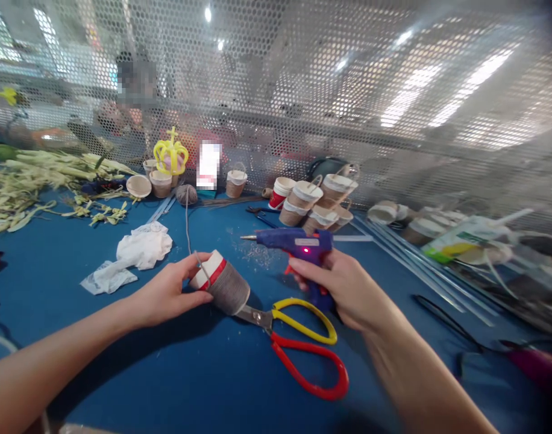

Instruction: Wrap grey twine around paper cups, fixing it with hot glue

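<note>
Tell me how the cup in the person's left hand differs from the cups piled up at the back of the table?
The held cup lies on its side under the left hand, alone near the scissors; the stacked cups lean together in a heap by the mesh screen. The held cup is wound in grey yarn with a red and white band left bare; the stacked cups look brown with pale rims. Some stacked cups have loop handles; the held cup shows none. Both are small tapered cups.

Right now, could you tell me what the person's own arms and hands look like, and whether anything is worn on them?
Both forearms are bare, with no sleeves in view. The left hand and right hand wear no gloves, rings, watch or bracelet that can be seen.
</note>
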Action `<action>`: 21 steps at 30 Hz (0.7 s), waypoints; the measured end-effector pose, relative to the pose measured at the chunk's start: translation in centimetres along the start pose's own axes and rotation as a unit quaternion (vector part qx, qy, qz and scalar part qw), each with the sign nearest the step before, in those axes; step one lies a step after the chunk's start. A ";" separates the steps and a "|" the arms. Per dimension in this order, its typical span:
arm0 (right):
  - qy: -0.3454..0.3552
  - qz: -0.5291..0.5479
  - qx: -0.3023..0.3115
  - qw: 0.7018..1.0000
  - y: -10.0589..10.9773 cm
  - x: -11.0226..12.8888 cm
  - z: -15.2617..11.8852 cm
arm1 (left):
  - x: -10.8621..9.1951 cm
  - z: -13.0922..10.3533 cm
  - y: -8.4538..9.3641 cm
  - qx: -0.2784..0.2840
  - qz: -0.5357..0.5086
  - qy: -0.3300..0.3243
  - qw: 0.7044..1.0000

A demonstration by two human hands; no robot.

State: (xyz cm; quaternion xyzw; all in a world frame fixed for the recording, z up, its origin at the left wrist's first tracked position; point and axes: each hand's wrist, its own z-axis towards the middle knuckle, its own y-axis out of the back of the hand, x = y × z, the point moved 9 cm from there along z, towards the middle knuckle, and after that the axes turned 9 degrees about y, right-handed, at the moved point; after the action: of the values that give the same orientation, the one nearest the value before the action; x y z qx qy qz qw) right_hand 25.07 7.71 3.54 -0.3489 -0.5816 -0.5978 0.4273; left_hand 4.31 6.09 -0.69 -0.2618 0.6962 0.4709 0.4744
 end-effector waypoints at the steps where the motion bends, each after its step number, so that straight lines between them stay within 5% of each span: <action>1: -0.006 -0.019 -0.022 1.000 0.5 -0.5 0.6 | 0.0 0.0 0.0 0.000 -0.007 0.001 1.000; 5: -0.050 -0.090 -0.051 0.993 0.7 -3.0 3.0 | 0.0 0.1 -0.1 0.001 -0.024 -0.003 1.000; 13: -0.116 -0.214 -0.012 0.970 -1.2 -7.0 6.2 | -0.2 0.1 0.0 -0.005 -0.018 -0.025 1.000; 17: -0.085 -0.313 -0.023 0.946 -0.8 -5.5 6.5 | -0.5 0.0 0.1 -0.008 -0.009 -0.028 1.000; 21: 0.013 -0.393 -0.052 0.918 -1.2 -0.7 5.6 | -0.4 0.0 0.3 -0.021 0.017 -0.032 0.999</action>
State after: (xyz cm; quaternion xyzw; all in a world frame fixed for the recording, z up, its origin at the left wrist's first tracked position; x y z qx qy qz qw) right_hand 23.81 13.30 2.90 -0.1058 -0.6347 -0.7514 0.1465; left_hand 4.24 6.22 -0.23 -0.2446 0.6748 0.5018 0.4827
